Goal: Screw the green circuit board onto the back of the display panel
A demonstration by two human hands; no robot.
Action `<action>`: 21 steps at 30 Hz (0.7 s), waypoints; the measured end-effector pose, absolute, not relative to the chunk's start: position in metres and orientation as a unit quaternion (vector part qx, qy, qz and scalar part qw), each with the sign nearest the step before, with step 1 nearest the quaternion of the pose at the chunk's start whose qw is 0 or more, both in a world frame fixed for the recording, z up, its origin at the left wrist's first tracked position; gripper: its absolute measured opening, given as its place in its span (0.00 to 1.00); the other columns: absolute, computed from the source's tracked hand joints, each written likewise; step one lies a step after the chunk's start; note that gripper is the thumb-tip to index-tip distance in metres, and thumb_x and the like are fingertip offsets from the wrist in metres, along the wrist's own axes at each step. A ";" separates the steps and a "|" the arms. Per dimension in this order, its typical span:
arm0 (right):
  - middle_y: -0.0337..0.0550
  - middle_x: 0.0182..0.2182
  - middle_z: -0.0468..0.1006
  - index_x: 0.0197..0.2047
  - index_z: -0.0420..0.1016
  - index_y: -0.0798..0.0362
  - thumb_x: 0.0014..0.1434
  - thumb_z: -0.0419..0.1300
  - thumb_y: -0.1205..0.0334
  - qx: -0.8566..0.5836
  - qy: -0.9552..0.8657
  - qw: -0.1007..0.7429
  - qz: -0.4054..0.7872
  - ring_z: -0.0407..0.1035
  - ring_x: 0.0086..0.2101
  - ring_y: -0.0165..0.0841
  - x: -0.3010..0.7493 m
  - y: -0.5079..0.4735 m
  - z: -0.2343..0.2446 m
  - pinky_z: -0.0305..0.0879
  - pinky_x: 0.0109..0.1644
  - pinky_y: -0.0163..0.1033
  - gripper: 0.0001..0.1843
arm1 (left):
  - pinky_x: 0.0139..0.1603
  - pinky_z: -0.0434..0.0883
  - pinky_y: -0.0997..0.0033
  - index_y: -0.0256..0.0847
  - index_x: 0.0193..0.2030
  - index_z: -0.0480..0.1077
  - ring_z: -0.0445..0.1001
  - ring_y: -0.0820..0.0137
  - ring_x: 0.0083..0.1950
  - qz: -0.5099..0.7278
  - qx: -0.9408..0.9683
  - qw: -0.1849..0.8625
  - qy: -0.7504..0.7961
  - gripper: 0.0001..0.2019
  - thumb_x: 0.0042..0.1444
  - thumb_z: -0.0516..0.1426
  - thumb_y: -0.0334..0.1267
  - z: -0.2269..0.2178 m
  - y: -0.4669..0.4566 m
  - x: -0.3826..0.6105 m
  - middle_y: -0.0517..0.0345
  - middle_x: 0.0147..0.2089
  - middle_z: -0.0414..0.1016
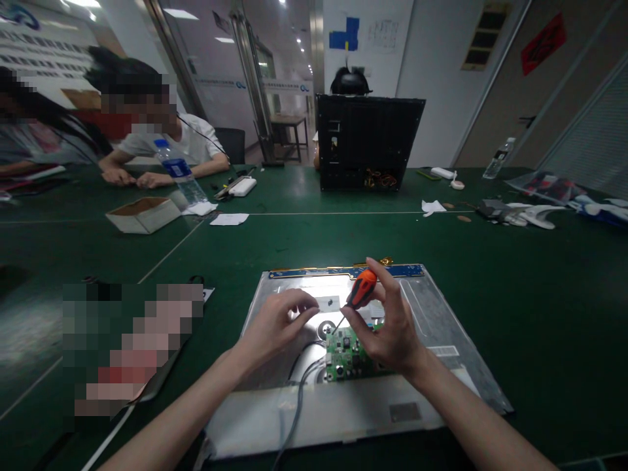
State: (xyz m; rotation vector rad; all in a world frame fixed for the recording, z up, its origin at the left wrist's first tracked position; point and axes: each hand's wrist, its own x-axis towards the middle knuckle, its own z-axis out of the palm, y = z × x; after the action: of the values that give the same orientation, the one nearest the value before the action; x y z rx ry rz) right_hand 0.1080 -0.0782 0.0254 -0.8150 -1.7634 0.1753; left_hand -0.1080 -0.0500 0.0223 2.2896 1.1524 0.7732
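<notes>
Green board (338, 371) is lying on a silver panel (434, 314), right hand (395, 330) is pinching an orange-and-black screwdriver (362, 288), tip pointing at the board's far-left corner. Left hand (277, 320) is sitting curled nearby, can't really tell if it's gripping anything.

An office-like room; green table (275, 242), glass partition (210, 72), wall lettering (44, 44), seated co-worker (200, 136).

Bare at the left hand (279, 322) and right hand (395, 330) | slender in the fingers (385, 277) | narrow at the uncovered wrists (239, 357) | sleeveless along left forearm (184, 404) and right forearm (471, 409), broadening downward
</notes>
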 end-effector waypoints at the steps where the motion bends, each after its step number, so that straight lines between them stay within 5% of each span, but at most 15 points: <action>1: 0.39 0.33 0.75 0.70 0.46 0.47 0.60 0.60 0.65 -0.345 -0.749 0.560 0.076 0.73 0.29 0.32 0.109 -0.078 0.025 0.75 0.33 0.39 0.40 | 0.36 0.68 0.69 0.39 0.36 0.74 0.72 0.67 0.35 0.280 0.835 0.230 0.413 0.08 0.63 0.55 0.37 0.024 -0.052 -0.108 0.56 0.34 0.76; 12: 0.41 0.36 0.75 0.70 0.47 0.48 0.60 0.60 0.65 -0.330 -0.758 0.558 0.075 0.73 0.29 0.32 0.111 -0.089 0.028 0.75 0.33 0.40 0.39 | 0.32 0.66 0.72 0.39 0.37 0.73 0.70 0.70 0.32 0.206 0.809 0.394 0.385 0.04 0.61 0.59 0.36 0.014 -0.099 -0.106 0.59 0.33 0.74; 21: 0.39 0.32 0.75 0.70 0.47 0.50 0.60 0.59 0.66 -0.328 -0.766 0.544 0.096 0.72 0.28 0.32 0.113 -0.100 0.024 0.74 0.31 0.38 0.39 | 0.36 0.66 0.70 0.40 0.37 0.73 0.71 0.65 0.39 0.187 0.859 0.343 0.330 0.03 0.62 0.59 0.35 0.003 -0.101 -0.102 0.55 0.37 0.73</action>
State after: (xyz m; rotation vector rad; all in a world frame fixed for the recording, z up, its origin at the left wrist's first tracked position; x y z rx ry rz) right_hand 0.1131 -0.1000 0.0235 -0.7779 -1.8182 0.2289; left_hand -0.1017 -0.1007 0.0030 2.2341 0.8582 0.4865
